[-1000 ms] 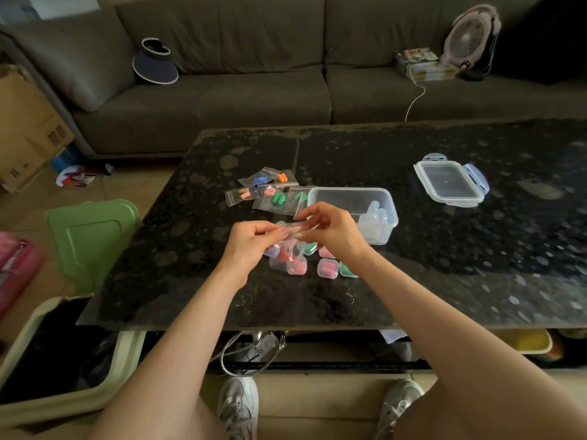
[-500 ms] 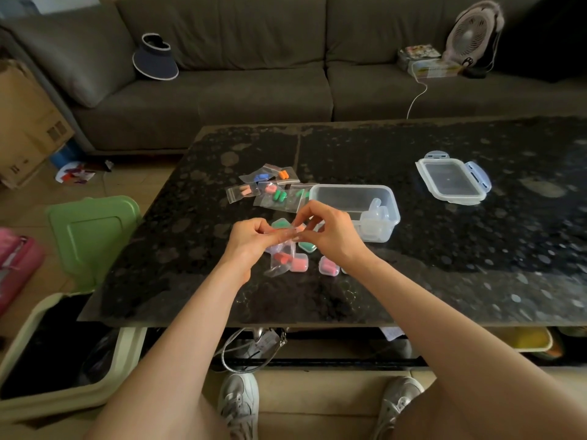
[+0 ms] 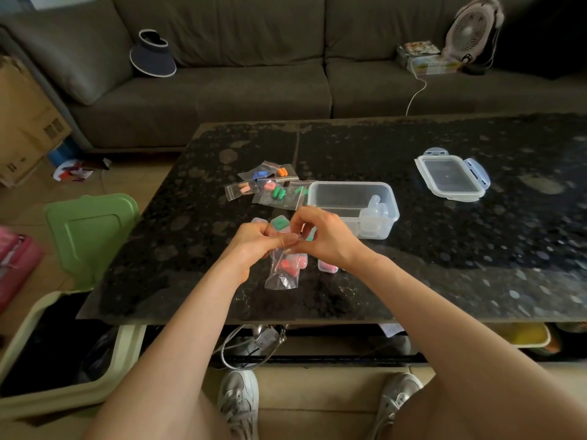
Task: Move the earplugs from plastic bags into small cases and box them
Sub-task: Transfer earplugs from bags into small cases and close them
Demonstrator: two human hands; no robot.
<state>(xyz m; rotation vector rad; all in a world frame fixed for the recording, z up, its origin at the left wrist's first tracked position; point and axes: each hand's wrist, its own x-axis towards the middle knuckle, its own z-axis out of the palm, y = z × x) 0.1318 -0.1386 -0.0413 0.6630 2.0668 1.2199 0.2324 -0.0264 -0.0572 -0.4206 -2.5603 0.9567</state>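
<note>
My left hand and my right hand meet above the black table, both pinching the top edge of a small clear plastic bag that hangs down with red earplugs inside. Several small cases with pink and green earplugs lie under and around my hands. More bags of earplugs, orange, blue, pink and green, lie just beyond. A clear plastic box stands right of them with a few empty cases in its right end.
The box's lid lies apart at the right. A sofa with a visor cap and a fan runs behind the table. A bin with a green lid stands left of the table.
The bag was held flat between my hands a second ago; now it hangs down from my fingertips, and my hands have come closer together.
</note>
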